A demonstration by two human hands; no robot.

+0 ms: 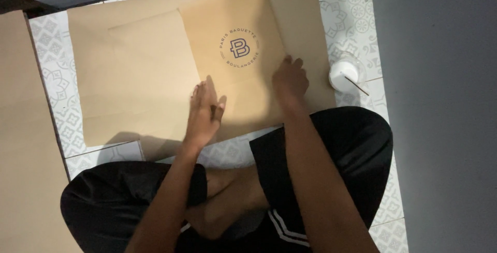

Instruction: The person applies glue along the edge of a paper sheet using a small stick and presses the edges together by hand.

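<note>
Pressing both hands flat on a brown paper sheet (155, 72) lying on the tiled floor (52, 61) in front of my crossed legs. My left hand (203, 110) is resting palm down near the sheet's near edge, fingers (199, 93) straight and close together, gripping nothing. My right hand (290, 79) is pushing down on the folded flap bearing a round printed logo (239, 47), fingers curled slightly, gripping nothing. Just beside the sheet's right edge, a clear cup (346, 73) is holding white stuff with a thin stick (357, 85) leaning in it.
</note>
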